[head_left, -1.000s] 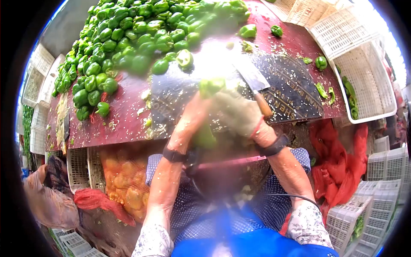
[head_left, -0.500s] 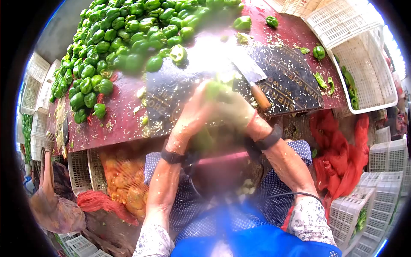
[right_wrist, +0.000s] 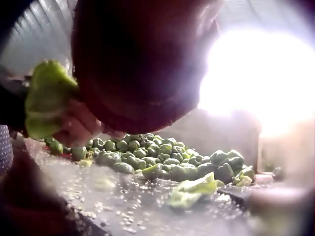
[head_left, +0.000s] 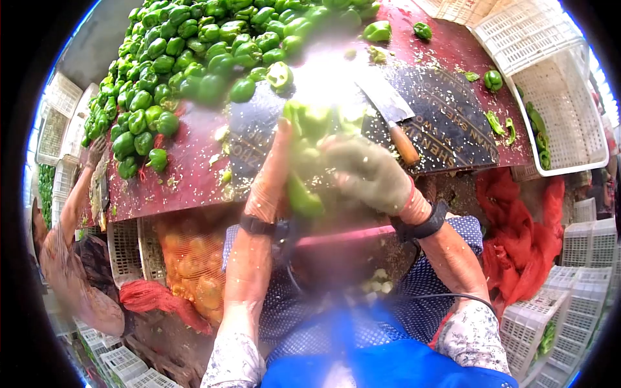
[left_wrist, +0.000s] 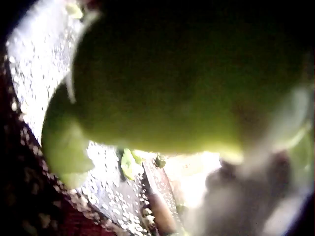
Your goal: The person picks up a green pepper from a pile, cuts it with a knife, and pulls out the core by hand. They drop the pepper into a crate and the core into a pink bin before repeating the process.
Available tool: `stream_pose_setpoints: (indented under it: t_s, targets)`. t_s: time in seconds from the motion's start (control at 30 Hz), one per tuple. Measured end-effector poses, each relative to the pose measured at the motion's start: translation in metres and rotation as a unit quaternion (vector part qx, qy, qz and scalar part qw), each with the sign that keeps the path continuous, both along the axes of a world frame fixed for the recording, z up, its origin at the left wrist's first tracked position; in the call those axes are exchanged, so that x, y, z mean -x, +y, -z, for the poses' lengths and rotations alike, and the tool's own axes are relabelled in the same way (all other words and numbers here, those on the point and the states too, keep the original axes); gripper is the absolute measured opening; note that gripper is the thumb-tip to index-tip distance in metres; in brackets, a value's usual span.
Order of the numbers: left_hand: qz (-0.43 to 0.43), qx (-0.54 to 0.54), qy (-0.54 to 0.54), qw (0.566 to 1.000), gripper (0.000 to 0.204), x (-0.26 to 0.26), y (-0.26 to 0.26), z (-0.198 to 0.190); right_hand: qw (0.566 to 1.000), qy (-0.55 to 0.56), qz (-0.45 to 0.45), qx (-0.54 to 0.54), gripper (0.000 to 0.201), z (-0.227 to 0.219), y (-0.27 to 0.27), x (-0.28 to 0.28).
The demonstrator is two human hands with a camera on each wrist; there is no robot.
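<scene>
- Two green pepper pieces (head_left: 303,199): in mid-air by the hands, about the desk's front edge; blur and glare hid whether they were joined.
- One left hand (head_left: 273,171), bare: curled about the pepper, part of its grip hidden.
- One right hand (head_left: 369,174), gloved: fingers loosely bent, just beside the pepper; whether it had hold of anything could not be told.
- Risk, dropping: the lower piece hung near the person's lap; a slack left grip would likely have let it fall off the desk.
- Risk, cutting: one cleaver (head_left: 386,97) lay unheld on the black board (head_left: 446,123), handle toward the right arm; a careless sweep could have knocked it down.
- Risk, sliding: seeds littered board and red desk (head_left: 162,200); anything set on them might have skidded.
- Risk, rolling: one large heap of whole peppers (head_left: 187,48) stood beyond the board; a bump could have sent the outer ones rolling.
- One white crate (head_left: 569,126), at the desk's right end: several green peppers (head_left: 535,129) along its left side.
- One orange mesh sack (head_left: 193,268), below the desk: yellowish rounded contents, kind uncertain.
- Several white crates (head_left: 521,326), lower right: some greenery showed within.
- One pink rim (head_left: 349,237), between the knees: possibly a tub; pale scraps (head_left: 378,284) showed nearby, placement unclear.
</scene>
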State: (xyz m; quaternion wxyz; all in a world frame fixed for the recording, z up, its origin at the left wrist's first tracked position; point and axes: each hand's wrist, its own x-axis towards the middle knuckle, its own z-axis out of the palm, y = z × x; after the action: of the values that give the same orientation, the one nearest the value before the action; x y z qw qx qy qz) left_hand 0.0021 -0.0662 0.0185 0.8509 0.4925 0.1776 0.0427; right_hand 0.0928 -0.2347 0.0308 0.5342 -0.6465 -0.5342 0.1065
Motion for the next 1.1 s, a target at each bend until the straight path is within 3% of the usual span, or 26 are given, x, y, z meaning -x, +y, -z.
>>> stream_pose_setpoints:
  t_s: [0.07,0.17,0.23,0.33,0.43,0.53,0.6,0.73,0.83,0.9,0.97,1.1]
  targets:
    - [-0.014,-0.054,-0.018,0.998,0.078,-0.001,-0.007,0.001,0.994,0.098,0.051,0.001,0.024,0.018,0.002,-0.004]
    - [-0.017,-0.102,-0.077,0.992,0.068,-0.003,-0.019,-0.007,0.995,-0.022,0.073,0.057,0.028,0.013,0.002,-0.008]
    - [0.001,-0.236,-0.079,0.968,0.074,-0.012,-0.013,0.010,0.992,-0.059,0.080,0.080,0.032,0.015,0.004,-0.009]
    - [0.020,-0.258,-0.087,0.962,0.073,-0.020,-0.014,0.018,0.975,-0.150,0.077,0.147,0.032,0.011,0.005,-0.004]
    - [0.021,-0.104,-0.050,0.993,0.068,-0.012,-0.018,0.011,0.990,-0.104,0.060,0.068,0.029,0.013,0.007,-0.003]
    - [-0.003,-0.039,-0.049,0.998,0.069,-0.007,-0.014,0.016,0.999,0.031,0.001,-0.009,0.026,0.013,0.008,-0.004]
    - [-0.018,-0.045,-0.037,0.998,0.076,-0.005,-0.012,0.009,0.953,0.301,-0.014,0.043,0.023,0.008,0.000,-0.015]
    - [-0.020,-0.048,-0.089,0.995,0.082,-0.006,-0.012,-0.001,0.997,-0.017,0.072,-0.014,0.021,0.007,0.003,-0.023]
    - [0.002,-0.130,-0.038,0.991,0.083,-0.006,-0.019,-0.006,0.982,-0.136,0.098,0.084,0.019,0.007,0.001,-0.013]
    - [0.016,-0.171,-0.028,0.985,0.084,-0.007,-0.018,-0.004,0.978,-0.150,0.088,0.119,0.019,0.010,0.001,-0.015]
    - [-0.004,-0.111,-0.035,0.993,0.083,-0.009,-0.014,0.012,0.975,-0.168,0.090,0.115,0.019,0.014,0.004,-0.016]
    - [0.009,-0.040,-0.014,0.999,0.085,-0.004,-0.009,0.006,0.993,0.048,0.070,0.084,0.021,0.009,0.003,-0.009]
